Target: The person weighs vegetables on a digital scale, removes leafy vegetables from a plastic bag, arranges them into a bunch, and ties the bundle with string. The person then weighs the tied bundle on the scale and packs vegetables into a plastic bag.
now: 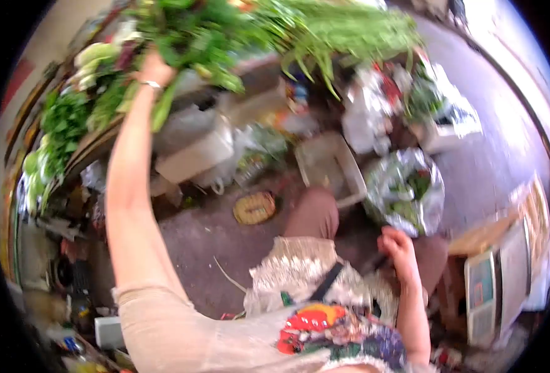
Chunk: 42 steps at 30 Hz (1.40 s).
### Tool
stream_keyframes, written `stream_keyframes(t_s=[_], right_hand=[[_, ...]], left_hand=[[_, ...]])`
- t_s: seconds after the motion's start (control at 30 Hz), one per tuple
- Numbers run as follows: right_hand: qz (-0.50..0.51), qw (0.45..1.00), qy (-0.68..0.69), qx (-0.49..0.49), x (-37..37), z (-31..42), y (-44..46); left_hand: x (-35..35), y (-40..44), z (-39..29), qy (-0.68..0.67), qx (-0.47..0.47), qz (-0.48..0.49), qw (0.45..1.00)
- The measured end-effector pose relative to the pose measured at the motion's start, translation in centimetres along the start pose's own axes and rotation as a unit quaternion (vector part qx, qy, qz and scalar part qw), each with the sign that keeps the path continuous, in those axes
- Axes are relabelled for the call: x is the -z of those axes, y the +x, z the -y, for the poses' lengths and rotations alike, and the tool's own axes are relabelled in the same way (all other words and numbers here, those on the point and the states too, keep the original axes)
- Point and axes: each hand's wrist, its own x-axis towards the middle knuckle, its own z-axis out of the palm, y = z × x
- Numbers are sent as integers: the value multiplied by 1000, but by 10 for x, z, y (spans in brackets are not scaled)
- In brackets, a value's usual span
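My left hand [153, 67] reaches far forward to the vegetable stand, among leafy greens [206, 37]; its fingers are blurred and partly hidden by the leaves. A bracelet circles that wrist. Near my knee, my right hand [399, 245] is raised with its fingers curled in; whether something small is in it I cannot make out. Just beyond it stands a clear plastic bag [433, 193] with green leaves inside. Long green beans [328, 62] hang over the stand's edge, right of the greens.
Below the stand are an empty white bin [349, 197], a white box [197, 158] and bagged vegetables [262, 143]. A woven item [254, 207] lies on the floor. White bags [362, 118] stand at right, and a weighing scale [481, 298] is at lower right.
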Motion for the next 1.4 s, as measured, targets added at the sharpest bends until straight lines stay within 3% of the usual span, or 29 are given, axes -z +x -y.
stream_keyframes(t_s=[0.07, 0.13, 0.2, 0.27, 0.4, 0.47, 0.57, 0.7, 0.77, 0.8, 0.9, 0.97, 1.07, 1.13, 1.2, 1.27, 1.33, 1.4], right_hand=[[-1, 1000, -19, 24, -8, 17, -8], [-2, 1000, -17, 10, -5, 16, -6], [8, 999, -32, 7, -6, 18, -4], [23, 999, -33, 8, -1, 8, 3], [8, 999, -37, -12, 1, 16, 2], [5, 999, -28, -25, 6, 17, 0], [15, 998, -20, -60, 21, 34, -2], [-1, 993, -88, -84, 58, 60, 22], [-39, 983, -163, -75, 79, 66, 52], [-54, 976, -196, -78, 91, 61, 70], [-110, 974, -121, -158, 109, 41, 132], [-147, 944, -71, -286, 126, 0, 178], [-161, 934, -51, -314, 145, -59, 222], [-169, 936, -46, -306, 147, -69, 232], [-114, 934, 30, -337, 156, -79, 246], [-126, 936, 13, -329, 152, -74, 261], [-105, 952, 114, -263, 154, -61, 265], [-119, 955, 103, -253, 149, -53, 261]], left_hand=[[-7, 2, -20, 60, -2, -31, 998], [-17, -22, -76, 76, -154, -263, 949], [-14, -62, -160, -16, -236, -290, 927], [-25, -106, -233, -45, -232, -235, 943], [-79, -182, -350, -252, -172, -113, 946], [-112, -207, -393, -380, -149, -38, 912], [-136, -226, -439, -459, -103, 74, 879], [-183, -226, -459, -513, -56, 142, 845], [-203, -228, -456, -511, 22, 279, 813], [-209, -227, -456, -511, 25, 285, 811], [-217, -221, -458, -528, 64, 333, 778], [-232, -228, -457, -550, 64, 328, 765], [-235, -229, -453, -570, 62, 314, 756], [-227, -224, -448, -585, 62, 367, 721], [-231, -226, -446, -596, 62, 362, 714], [-231, -226, -445, -599, 81, 382, 699], [-224, -223, -447, -595, 78, 385, 701], [-220, -225, -448, -589, 73, 391, 703]])
